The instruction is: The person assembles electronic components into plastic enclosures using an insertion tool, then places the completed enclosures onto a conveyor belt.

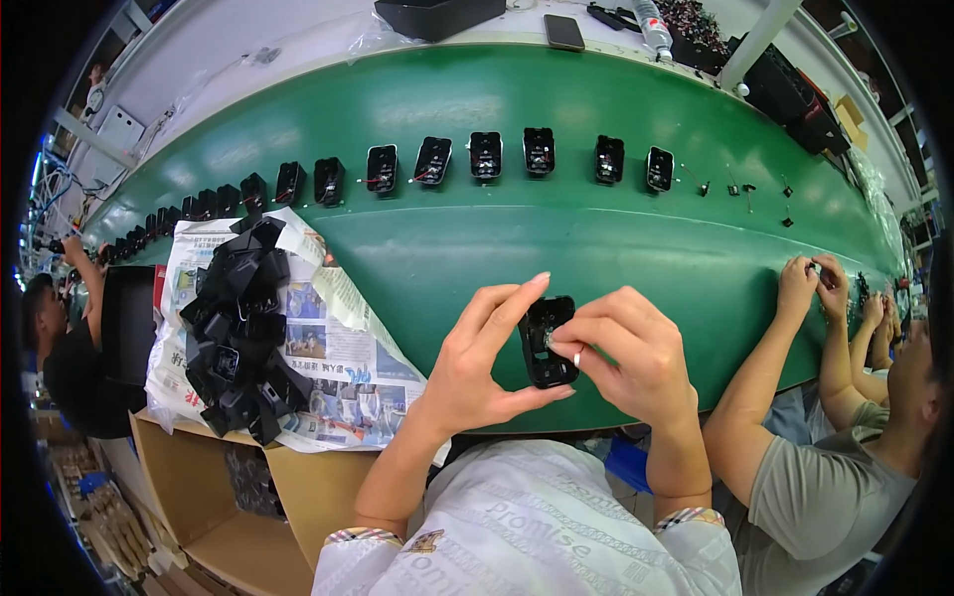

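Observation:
A black, open-topped plastic housing [550, 372] sits upright in front of me at the near part of the bench. My left hand [465, 366] grips it by its ends, fingers at the far end and thumb at the near one. Over its right side, my right hand [636, 356] has thumb and fingertips pinched together inside the cavity. Whatever lies between those fingertips is too small and covered to name. Beyond my hands, several similar black housings [485, 155] stand in a curved row, some with a thin red wire showing.
At left, a heap of black plastic parts [248, 328] lies on newspaper [348, 372] above an open cardboard box [224, 526]. Small wired parts [748, 189] dot the green bench [417, 258] at right. A co-worker's hands [817, 283] are close on my right; another person sits far left.

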The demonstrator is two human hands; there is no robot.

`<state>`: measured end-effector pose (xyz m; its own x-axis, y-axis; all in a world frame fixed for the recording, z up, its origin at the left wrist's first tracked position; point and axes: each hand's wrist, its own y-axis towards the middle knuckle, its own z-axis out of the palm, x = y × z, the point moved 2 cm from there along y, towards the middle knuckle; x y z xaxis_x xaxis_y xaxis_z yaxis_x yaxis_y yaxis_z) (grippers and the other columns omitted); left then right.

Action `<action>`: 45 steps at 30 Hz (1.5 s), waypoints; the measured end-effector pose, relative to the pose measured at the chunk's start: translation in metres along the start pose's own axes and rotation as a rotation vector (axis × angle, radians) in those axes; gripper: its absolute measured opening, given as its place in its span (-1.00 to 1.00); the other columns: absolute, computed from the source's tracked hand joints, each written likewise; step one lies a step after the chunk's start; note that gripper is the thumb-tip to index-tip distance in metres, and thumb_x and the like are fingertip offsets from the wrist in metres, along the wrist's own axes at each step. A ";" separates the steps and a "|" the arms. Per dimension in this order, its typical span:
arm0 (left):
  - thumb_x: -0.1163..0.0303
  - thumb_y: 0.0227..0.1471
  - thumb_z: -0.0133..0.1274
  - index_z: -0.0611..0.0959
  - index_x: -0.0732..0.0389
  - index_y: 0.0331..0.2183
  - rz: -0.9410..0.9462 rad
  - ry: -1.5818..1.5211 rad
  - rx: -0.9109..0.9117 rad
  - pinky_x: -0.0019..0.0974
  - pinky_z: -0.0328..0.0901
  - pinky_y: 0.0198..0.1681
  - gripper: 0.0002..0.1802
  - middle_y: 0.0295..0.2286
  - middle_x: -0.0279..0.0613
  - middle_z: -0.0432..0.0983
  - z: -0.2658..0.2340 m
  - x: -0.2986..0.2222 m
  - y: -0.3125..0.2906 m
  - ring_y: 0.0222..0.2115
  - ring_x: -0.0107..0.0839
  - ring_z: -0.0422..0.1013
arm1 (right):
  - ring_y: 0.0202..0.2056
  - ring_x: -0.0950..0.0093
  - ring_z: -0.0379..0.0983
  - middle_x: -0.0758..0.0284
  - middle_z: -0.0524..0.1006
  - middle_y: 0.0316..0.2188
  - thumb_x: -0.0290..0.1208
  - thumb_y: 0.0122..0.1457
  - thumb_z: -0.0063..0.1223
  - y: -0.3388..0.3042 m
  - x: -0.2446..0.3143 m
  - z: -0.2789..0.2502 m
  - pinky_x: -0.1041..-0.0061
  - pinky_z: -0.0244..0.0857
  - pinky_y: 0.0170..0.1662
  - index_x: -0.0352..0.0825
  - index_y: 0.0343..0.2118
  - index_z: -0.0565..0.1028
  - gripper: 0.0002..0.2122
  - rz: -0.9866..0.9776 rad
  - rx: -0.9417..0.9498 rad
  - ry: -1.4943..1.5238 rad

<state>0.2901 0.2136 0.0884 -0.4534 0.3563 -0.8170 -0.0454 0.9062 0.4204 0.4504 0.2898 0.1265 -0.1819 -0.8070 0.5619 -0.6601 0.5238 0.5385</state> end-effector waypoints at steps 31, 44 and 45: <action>0.38 -0.48 0.50 0.34 0.33 0.16 -0.278 -0.414 0.233 -0.34 0.29 -0.03 0.10 -0.09 -0.20 0.31 -0.003 0.018 -0.002 -0.09 -0.42 0.32 | -0.49 0.35 0.35 0.29 0.45 -0.49 -0.58 -0.11 0.30 -0.007 0.006 0.004 0.43 0.27 -0.45 -0.36 -0.45 0.46 -0.81 -0.070 0.135 0.037; 0.34 -0.47 0.49 0.50 0.28 0.05 0.041 0.027 -0.068 -0.28 0.38 -0.22 -0.07 -0.08 -0.06 0.37 0.007 -0.009 0.003 -0.23 -0.33 0.41 | 0.04 0.25 0.34 0.06 0.24 0.11 -0.56 -0.04 0.20 -0.043 -0.009 0.011 0.32 0.31 0.03 -0.45 -0.22 0.57 -0.74 0.445 -0.003 1.138; 0.33 -0.48 0.49 0.52 0.27 0.04 0.067 0.080 -0.092 -0.28 0.38 -0.25 -0.08 -0.08 -0.04 0.37 0.008 -0.011 0.004 -0.25 -0.31 0.42 | 0.04 0.25 0.34 0.06 0.24 0.11 -0.56 -0.04 0.20 -0.046 -0.009 0.016 0.32 0.31 0.03 -0.45 -0.22 0.57 -0.74 0.446 0.006 1.140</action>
<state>0.3018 0.2145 0.0961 -0.5279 0.3926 -0.7532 -0.0924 0.8550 0.5104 0.4710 0.2690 0.0864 0.3479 0.1457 0.9261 -0.7073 0.6892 0.1572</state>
